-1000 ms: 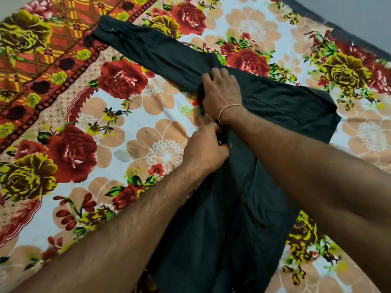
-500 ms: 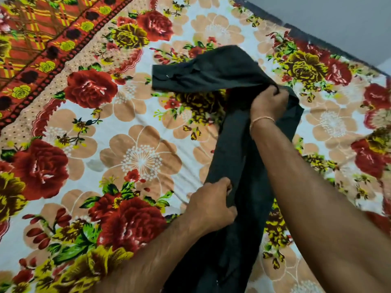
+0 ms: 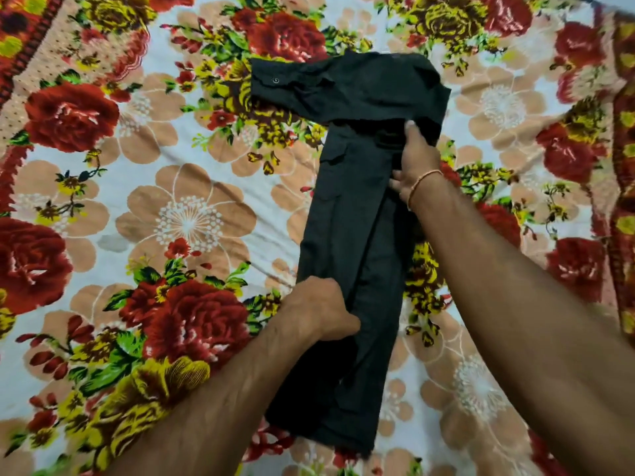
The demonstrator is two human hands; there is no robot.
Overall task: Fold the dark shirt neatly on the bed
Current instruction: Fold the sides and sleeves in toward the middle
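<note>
On the floral bedsheet (image 3: 192,218), dark shirt (image 3: 347,235) folded narrow, left hand (image 3: 319,310) and right hand (image 3: 417,159) fingers gripping its fabric.

**No readable text**

No word, number, brand or sign can be read anywhere in the head view. The dark shirt (image 3: 350,207) carries no visible label or print; only a small round button shows on its sleeve cuff. The bed sheet (image 3: 178,214) bears only a pattern of flowers, with no letters on it.
</note>
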